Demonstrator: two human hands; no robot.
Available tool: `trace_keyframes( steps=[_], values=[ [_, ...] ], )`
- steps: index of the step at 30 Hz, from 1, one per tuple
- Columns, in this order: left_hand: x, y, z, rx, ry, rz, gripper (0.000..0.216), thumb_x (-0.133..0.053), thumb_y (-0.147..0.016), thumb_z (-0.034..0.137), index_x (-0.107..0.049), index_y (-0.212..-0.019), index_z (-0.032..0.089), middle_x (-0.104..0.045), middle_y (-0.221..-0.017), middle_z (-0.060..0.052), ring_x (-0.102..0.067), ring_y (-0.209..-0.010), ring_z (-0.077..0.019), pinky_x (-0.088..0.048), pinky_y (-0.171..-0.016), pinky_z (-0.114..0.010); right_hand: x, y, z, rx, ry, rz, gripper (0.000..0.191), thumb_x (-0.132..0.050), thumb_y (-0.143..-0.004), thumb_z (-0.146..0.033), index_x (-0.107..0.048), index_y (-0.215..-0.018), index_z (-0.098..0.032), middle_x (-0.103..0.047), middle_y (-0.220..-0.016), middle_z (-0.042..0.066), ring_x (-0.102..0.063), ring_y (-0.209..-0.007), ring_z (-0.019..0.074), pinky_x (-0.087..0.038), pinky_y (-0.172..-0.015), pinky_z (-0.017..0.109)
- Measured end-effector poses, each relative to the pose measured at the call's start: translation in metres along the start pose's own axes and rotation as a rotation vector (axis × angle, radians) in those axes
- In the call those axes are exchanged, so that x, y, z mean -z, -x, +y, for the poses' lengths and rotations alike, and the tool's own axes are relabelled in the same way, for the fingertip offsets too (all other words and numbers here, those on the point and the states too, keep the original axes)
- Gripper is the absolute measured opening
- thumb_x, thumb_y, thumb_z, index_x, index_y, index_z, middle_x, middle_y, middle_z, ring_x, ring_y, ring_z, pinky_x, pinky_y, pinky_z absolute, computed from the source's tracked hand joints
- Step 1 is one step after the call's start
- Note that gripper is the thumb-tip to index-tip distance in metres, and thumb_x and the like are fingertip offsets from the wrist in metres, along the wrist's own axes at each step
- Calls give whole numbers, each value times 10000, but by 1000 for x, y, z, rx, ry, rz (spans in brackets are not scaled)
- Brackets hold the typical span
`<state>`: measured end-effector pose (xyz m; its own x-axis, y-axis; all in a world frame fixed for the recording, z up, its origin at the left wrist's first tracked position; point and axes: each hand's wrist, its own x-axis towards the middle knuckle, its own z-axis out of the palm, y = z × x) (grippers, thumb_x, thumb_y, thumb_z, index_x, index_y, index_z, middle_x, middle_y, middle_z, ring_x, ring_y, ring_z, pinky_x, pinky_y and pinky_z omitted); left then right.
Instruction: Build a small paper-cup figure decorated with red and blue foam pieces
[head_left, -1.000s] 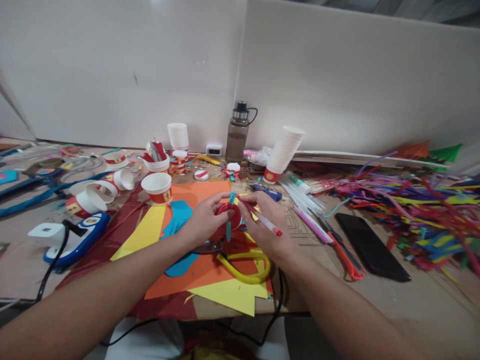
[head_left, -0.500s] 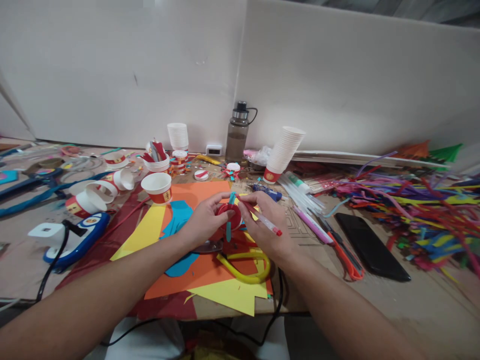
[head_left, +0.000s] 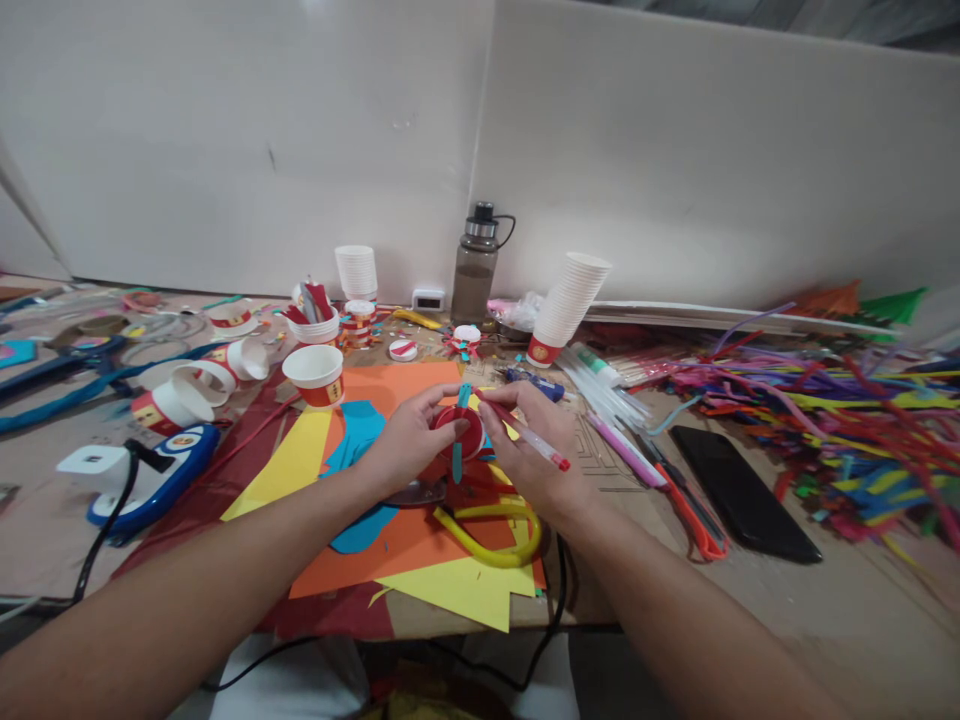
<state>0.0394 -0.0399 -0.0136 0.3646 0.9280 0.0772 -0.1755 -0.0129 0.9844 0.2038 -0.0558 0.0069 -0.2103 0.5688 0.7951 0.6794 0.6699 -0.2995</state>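
My left hand [head_left: 415, 430] is closed on a small red round piece [head_left: 465, 438], likely part of a paper cup, with the thumb on its face. A blue strip [head_left: 458, 462] runs across that piece and sticks out above and below. Between the thumb and fingers of my right hand [head_left: 531, 435] is a pen with a red end [head_left: 551, 452], its tip close to the top of the strip. Below the hands lie yellow-handled scissors [head_left: 517, 552] on orange paper [head_left: 337, 575], their blades partly hidden. Blue paper [head_left: 356, 430] lies beside my left wrist.
A paper cup [head_left: 313, 377] stands left of my hands; tall cup stacks [head_left: 568, 305] and a water bottle [head_left: 475, 268] stand behind. Rightward are a phone [head_left: 744, 492], orange-handled scissors [head_left: 694, 520] and many pipe cleaners [head_left: 862, 420]. A glue gun [head_left: 161, 485] lies left.
The pen's red end has shifted slightly to the right as my right hand tilts it. My left hand and the red piece stay nearly in place.
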Motion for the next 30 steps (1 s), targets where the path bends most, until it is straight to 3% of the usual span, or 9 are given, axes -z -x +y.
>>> trace_keyframes(
  steps=[30],
  values=[
    [1, -2, -5, -26, -66, -15, 549, -696, -790, 364, -542, -1279, 166, -730, -1038, -83, -695, -911, -193, -554, -812, -292, -1, 2, 0, 62, 4, -23, 58, -573, -897, -193, -561, -947, -219, -676, -856, 40, -657, -798, 176, -523, -667, 314]
  ],
)
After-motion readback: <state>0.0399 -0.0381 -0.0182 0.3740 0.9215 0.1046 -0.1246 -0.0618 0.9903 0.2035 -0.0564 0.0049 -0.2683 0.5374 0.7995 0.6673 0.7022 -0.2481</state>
